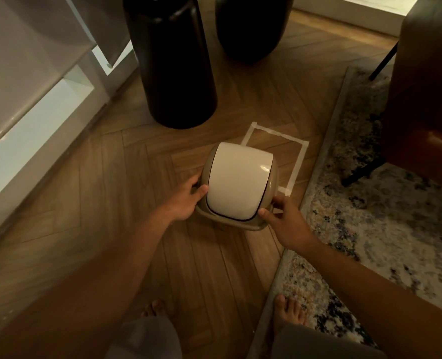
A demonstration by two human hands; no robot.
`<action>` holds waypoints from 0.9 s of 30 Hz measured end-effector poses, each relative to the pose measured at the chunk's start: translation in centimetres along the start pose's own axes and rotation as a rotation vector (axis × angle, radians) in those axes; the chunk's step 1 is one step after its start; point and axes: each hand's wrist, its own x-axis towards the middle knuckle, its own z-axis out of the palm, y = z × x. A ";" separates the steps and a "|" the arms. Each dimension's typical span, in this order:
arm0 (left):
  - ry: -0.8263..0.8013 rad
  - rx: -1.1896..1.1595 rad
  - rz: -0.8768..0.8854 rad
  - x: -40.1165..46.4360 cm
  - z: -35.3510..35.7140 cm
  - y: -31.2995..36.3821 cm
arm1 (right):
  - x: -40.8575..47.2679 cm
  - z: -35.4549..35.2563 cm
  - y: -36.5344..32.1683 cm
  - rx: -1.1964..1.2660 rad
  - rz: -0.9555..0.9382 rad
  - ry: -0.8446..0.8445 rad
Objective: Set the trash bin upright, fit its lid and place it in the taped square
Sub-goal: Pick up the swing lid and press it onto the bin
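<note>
A small beige trash bin [240, 224] stood upright on a herringbone wood floor [105, 193], seen from above, with its white domed swing lid [238, 180] seated on top. The left hand [186, 200] gripped the bin's left side, thumb on the lid's edge. The right hand [287, 224] held the near right corner, thumb resting on the lid. The bin overlapped the near left part of a white taped square [299, 161], not sitting fully inside it. Two tall black vases [170, 60] stood beyond. A patterned rug [370, 216] lay to the right, under a brown chair [427, 94]. Bare feet [289, 314] showed below.
</note>
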 end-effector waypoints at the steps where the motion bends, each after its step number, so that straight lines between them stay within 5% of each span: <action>1: -0.001 -0.005 0.000 0.0 0.1 0.0 | -0.1 0.0 0.0 -0.009 -0.007 0.003; 17: -0.015 -0.003 -0.020 0.0 0.2 0.3 | 0.3 -1.5 -1.0 -0.064 -0.033 -0.137; 27: 0.091 -0.181 -0.170 2.0 0.1 -2.5 | 1.0 -2.5 -1.3 0.072 0.251 -0.118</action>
